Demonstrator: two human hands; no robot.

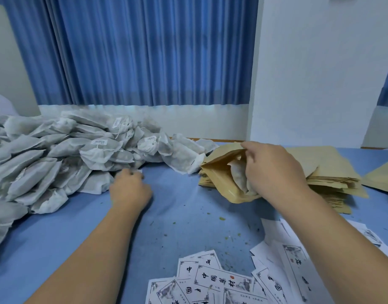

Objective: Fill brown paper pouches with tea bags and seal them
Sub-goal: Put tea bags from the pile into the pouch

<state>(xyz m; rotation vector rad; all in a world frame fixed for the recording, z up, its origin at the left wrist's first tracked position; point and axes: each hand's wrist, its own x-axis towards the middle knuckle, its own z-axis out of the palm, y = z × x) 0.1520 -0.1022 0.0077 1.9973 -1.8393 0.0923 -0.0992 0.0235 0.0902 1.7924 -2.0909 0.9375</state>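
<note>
**Currently mid-fill: pouch held open on the stack, left grip at the pile**

Right grip (274, 170): fingers curled round the upper lip of 1 brown pouch (219, 187), pinching it so the mouth gapes toward my left. The pouch rests on the near-left corner of the stack of empty pouches (333, 172). At least 2 tea bags (238, 176) show inside the mouth; the full count is not readable.

Left grip (130, 190): at the near edge of the tea bag pile (57, 154), knuckles up, fingertips hidden behind the hand. I cannot tell whether it pinches a bag or only touches 1.

Handling, judged by look:
- Bags seem light, soft and limp, with thin mesh. I would take 1 by the body near a short edge, flat between thumb and fingers, not by string or tag.
- Green flecks on the blue worktop (177, 216) suggest the bags shed if squeezed.
- The pouch looks like thin, creasable paper. I would hold the lip only, since pressing the belly would likely close the mouth.

Sealing is not yet begun. Printed labels (221, 279) lie at the near edge.
</note>
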